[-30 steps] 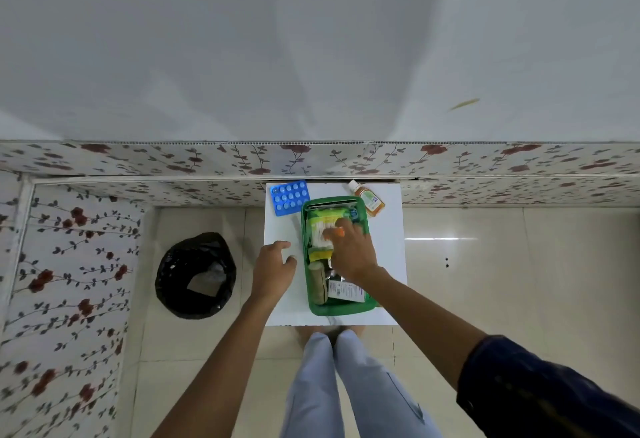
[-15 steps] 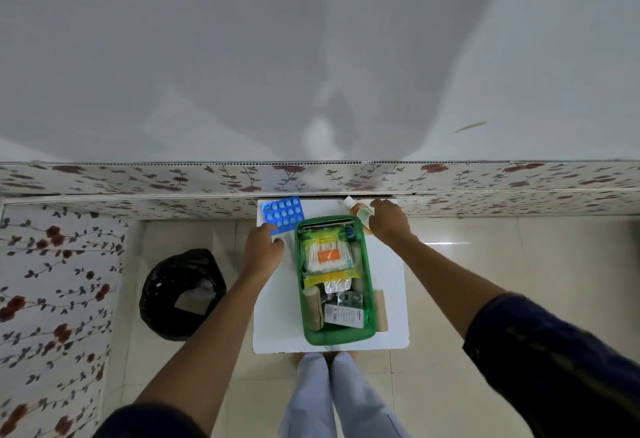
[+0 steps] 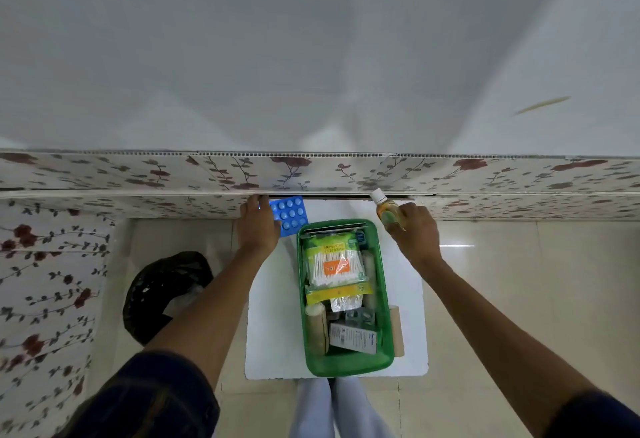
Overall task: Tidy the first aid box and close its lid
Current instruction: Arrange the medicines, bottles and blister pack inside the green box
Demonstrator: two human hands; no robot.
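With the right hand (image 3: 414, 229) wrapped round the small amber bottle (image 3: 387, 213) and the left hand (image 3: 258, 226) clasping the blue pill tray (image 3: 290, 215), the green first aid box (image 3: 382, 285) lies open between them, so each wants lowering flat into its free gaps.

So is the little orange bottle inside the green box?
No, the right hand holds the orange bottle above the table, outside the green box, past its far right corner.
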